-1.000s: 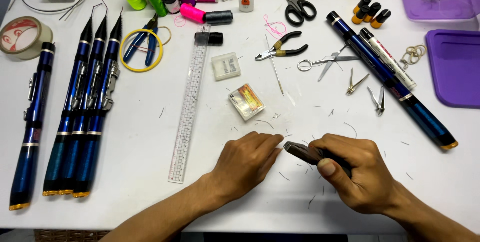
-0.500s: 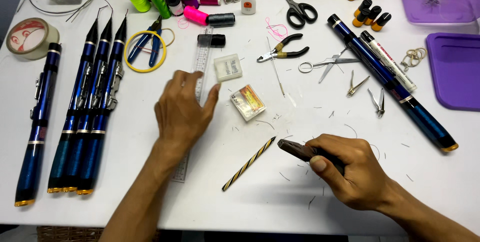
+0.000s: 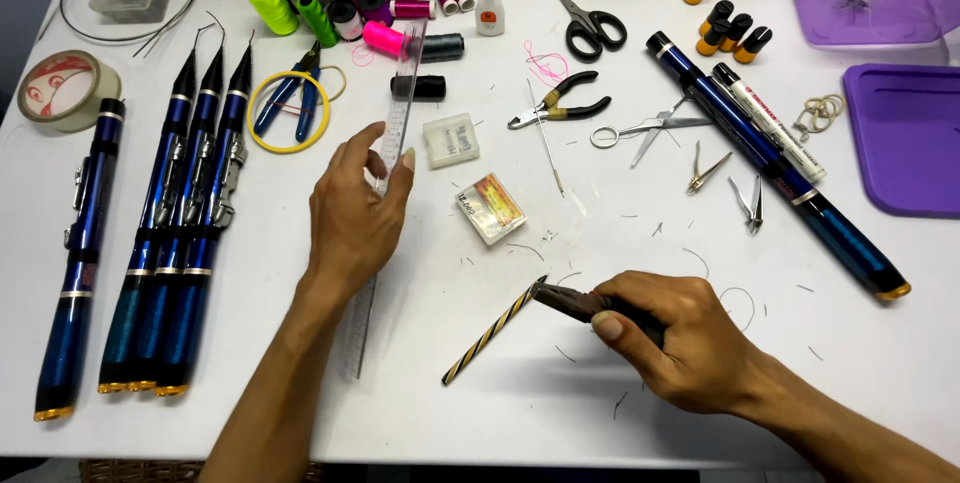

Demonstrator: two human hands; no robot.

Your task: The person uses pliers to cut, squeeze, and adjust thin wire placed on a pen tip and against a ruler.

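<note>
My left hand grips a long clear ruler and lifts its far end off the white table, over the spools. My right hand is closed on a dark brown tool whose tip touches the upper end of a thin black-and-gold striped rod lying slantwise on the table. Beside the left hand lie a small clear box and a small box with orange contents.
Several blue telescopic rods lie at the left, two more rods at the right. Thread spools, scissors, pliers, a tape roll and purple trays ring the work area. Thread clippings litter the table.
My left hand let go of the striped rod, moved up and left to the ruler, took hold of it and raised it. My right hand stayed low with the brown tool.
</note>
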